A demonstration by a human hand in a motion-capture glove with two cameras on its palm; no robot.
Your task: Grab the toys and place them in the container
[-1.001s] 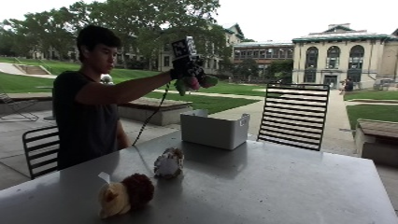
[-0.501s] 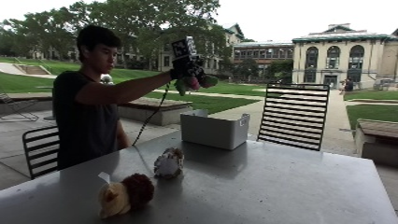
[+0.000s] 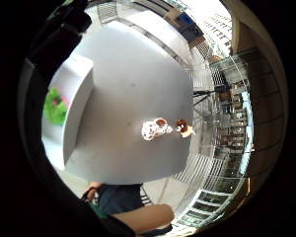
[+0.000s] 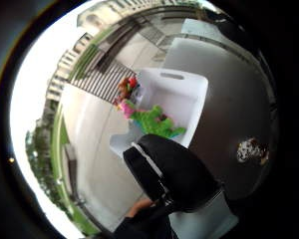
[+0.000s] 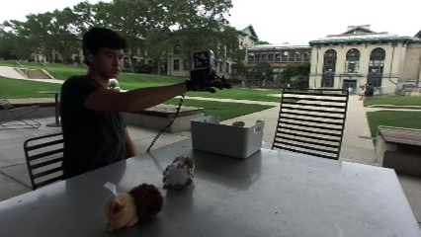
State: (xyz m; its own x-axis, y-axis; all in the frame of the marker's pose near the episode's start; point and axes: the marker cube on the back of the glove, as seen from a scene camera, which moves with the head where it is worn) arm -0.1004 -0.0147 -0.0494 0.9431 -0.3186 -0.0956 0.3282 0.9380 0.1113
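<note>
My gloved right hand (image 5: 206,82) is raised high above the white container (image 5: 227,138) at the table's far side, fingers spread and holding nothing. The thumb side palm view looks down into the container (image 4: 182,77), where a green toy (image 4: 154,123) lies beside a pink and red toy (image 4: 125,92). The green toy (image 3: 54,106) also shows in the other palm view. A spotted white toy (image 5: 179,173) stands mid-table. A brown and tan plush toy (image 5: 131,206) lies nearer the front edge.
The grey table (image 5: 296,197) stands on an outdoor patio. A black slatted chair (image 5: 311,123) is behind the container, and another chair (image 5: 43,158) is behind the person at the left.
The green toy that the hand held above the container is no longer in the hand; it now lies inside the container. The hand stays raised in the same place.
</note>
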